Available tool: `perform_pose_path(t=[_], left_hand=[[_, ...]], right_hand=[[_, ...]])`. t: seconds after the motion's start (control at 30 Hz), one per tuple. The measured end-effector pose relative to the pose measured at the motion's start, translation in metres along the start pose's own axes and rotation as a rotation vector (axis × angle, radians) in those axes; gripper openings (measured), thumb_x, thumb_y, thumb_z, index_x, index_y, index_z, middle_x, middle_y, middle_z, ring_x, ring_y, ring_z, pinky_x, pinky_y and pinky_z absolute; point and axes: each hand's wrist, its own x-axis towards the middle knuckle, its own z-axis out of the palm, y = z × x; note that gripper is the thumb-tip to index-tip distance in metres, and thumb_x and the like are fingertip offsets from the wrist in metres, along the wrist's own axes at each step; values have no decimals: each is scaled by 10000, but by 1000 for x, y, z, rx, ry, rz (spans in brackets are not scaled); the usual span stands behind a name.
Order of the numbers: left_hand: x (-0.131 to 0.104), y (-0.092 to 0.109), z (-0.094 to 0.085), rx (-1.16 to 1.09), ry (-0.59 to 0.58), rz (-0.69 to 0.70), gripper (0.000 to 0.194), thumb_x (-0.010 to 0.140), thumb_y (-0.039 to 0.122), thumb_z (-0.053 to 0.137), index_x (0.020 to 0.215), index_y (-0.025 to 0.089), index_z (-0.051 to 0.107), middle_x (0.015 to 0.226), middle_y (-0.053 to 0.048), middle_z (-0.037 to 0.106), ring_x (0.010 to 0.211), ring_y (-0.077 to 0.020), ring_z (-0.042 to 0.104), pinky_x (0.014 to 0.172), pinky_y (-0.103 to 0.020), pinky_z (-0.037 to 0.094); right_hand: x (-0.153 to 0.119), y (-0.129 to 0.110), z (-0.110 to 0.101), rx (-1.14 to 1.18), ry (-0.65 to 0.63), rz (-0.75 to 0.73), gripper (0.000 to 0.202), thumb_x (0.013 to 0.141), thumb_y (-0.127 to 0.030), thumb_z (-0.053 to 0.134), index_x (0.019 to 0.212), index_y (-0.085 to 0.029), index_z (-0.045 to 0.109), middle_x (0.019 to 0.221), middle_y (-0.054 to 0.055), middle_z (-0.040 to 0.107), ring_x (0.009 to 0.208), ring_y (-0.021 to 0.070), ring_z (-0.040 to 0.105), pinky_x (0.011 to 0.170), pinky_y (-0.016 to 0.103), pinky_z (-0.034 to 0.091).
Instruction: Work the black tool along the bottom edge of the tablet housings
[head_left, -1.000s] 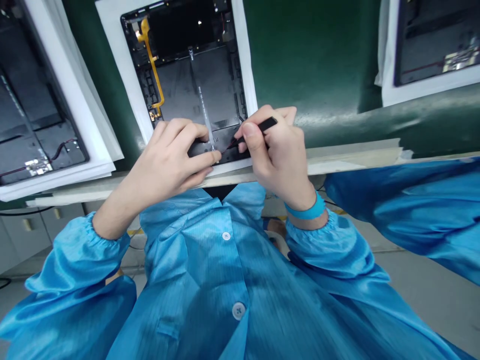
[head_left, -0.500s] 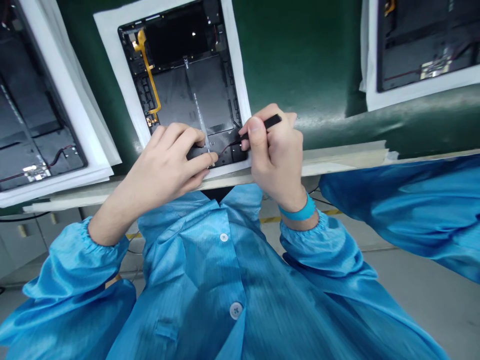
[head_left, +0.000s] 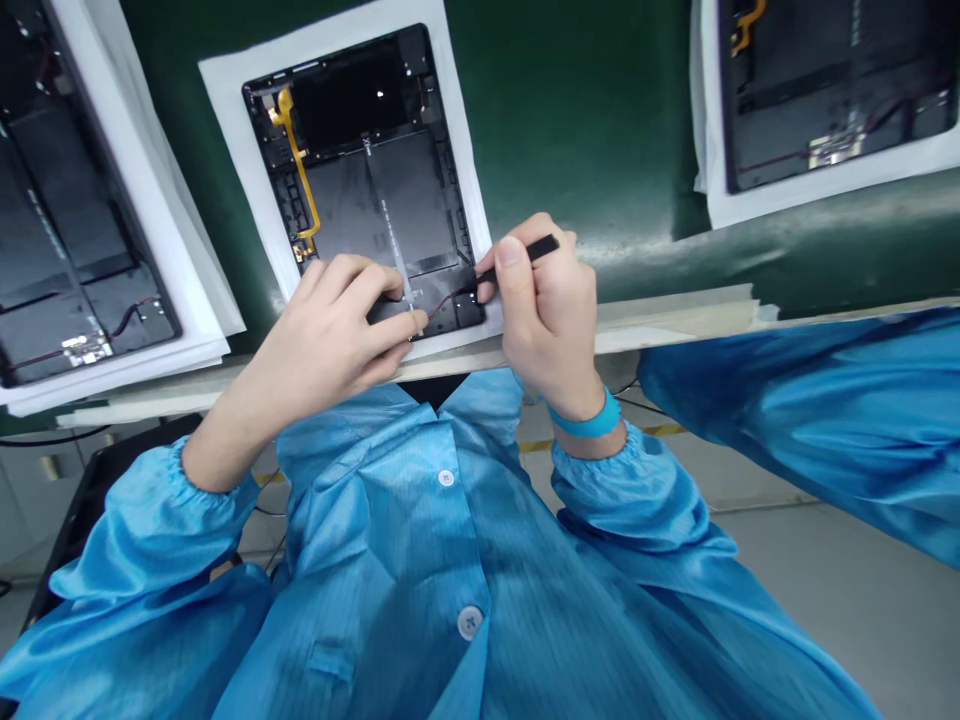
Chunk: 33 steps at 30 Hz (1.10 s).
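Observation:
In front of me lies an opened tablet-like device (head_left: 367, 215) with a dark interior, a yellow flex cable (head_left: 304, 185) and a pale ribbon (head_left: 391, 235) down its middle. My left hand (head_left: 334, 320) rests over its lower edge, fingers bent and partly spread; the index fingertip presses near a small part mostly hidden beneath it. My right hand (head_left: 544, 305) is closed around slim black tweezers (head_left: 541, 247). Their tip reaches the device's lower right corner, at a thin dark red wire (head_left: 444, 302) that runs toward my left fingertip.
White sheets (head_left: 225, 110) lie under the devices on the green work surface (head_left: 570, 120). Similar opened devices stand at the left (head_left: 67, 220) and right (head_left: 832, 100). Pale tape (head_left: 675, 315) lines the front edge. Another person's blue sleeve (head_left: 810, 400) shows at the right.
The view has shifted slightly, so the device sits a little lower. Both hands keep nearly the same pose at its lower edge, and the tweezers stay at the wire.

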Motion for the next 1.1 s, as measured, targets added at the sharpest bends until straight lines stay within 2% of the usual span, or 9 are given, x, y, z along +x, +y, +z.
perform_pose_path(t=[0.3,0.53,0.7,0.8,0.97,1.03,1.1], left_hand=[[11,0,2,38,-22,-1,334,1138,388,619,1429,264,728,1230,-141,708,1167,-366,687,971,-549,574],[16,-5,-2,98,-51,49,289,1137,379,600,1385,301,725,1187,-122,694,1152,-360,695,994,-594,578],[23,-11,-8,3,-114,65,277,1134,420,593,1359,333,730,1134,-106,681,1164,-363,690,1050,-633,563],[25,-13,-7,-30,-97,59,263,1140,431,585,1316,329,752,1088,-96,675,1130,-353,695,1027,-609,568],[26,-11,-8,91,-71,132,372,1177,460,516,1349,257,776,1039,-114,691,1036,-338,697,903,-520,555],[31,-12,-11,70,-72,97,394,1187,465,487,1319,249,789,1035,-117,717,1021,-331,699,907,-512,538],[42,-14,-15,-10,-84,25,369,1179,446,488,1208,261,805,1000,-98,741,993,-308,704,927,-500,525]], right_hand=[[4,-1,0,-66,14,-45,473,1208,-603,367,1033,-317,702,891,29,717,932,258,686,1128,546,574],[4,0,2,-73,11,-59,507,1200,-640,331,1037,-318,686,915,35,725,920,265,678,1105,566,570],[3,1,2,-49,2,-58,465,1201,-616,358,1036,-327,683,898,27,724,935,256,659,1105,534,566],[3,-1,2,-30,-16,-44,438,1207,-585,370,1021,-324,668,888,27,712,983,263,668,1118,533,548],[4,-8,-1,-59,-23,-18,473,1206,-605,372,991,-309,672,847,25,685,992,266,695,1106,540,555],[4,-10,-1,-64,-10,0,504,1200,-636,368,971,-306,672,832,20,676,962,258,698,1105,538,558],[5,-10,0,-35,26,17,538,1188,-679,372,954,-293,664,825,12,674,879,238,690,1081,525,571]])
